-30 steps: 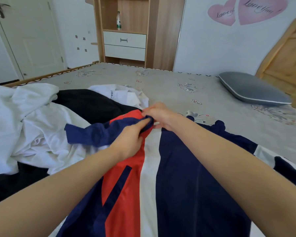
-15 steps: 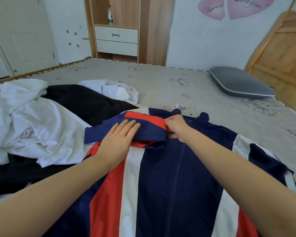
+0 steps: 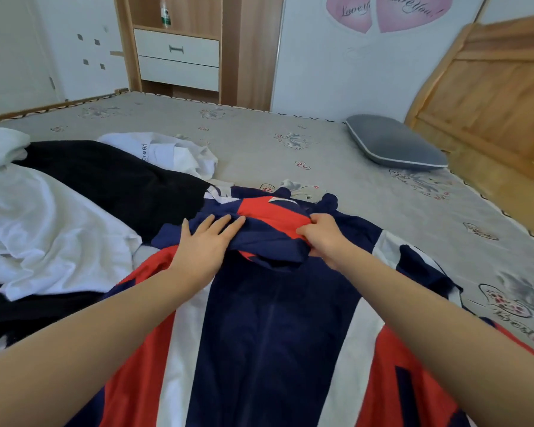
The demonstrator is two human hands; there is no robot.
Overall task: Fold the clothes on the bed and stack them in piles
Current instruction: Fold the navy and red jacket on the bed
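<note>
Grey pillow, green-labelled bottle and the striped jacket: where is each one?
Grey pillow (image 3: 392, 143): head view, middle of its top face.
Green-labelled bottle (image 3: 165, 12): head view, its label, on the wooden shelf.
Striped jacket (image 3: 269, 328): head view, navy centre panel between the arms.

We see home bedroom: wide bed with beige flower-print cover (image 3: 259, 140), grey piped pillow (image 3: 395, 144), wooden headboard (image 3: 487, 87), wood wardrobe with white drawers (image 3: 179, 53), pink heart wall stickers (image 3: 389, 10), loose clothes.

Navy, red and white striped jacket (image 3: 278, 318); grey pillow (image 3: 395, 143).
</note>
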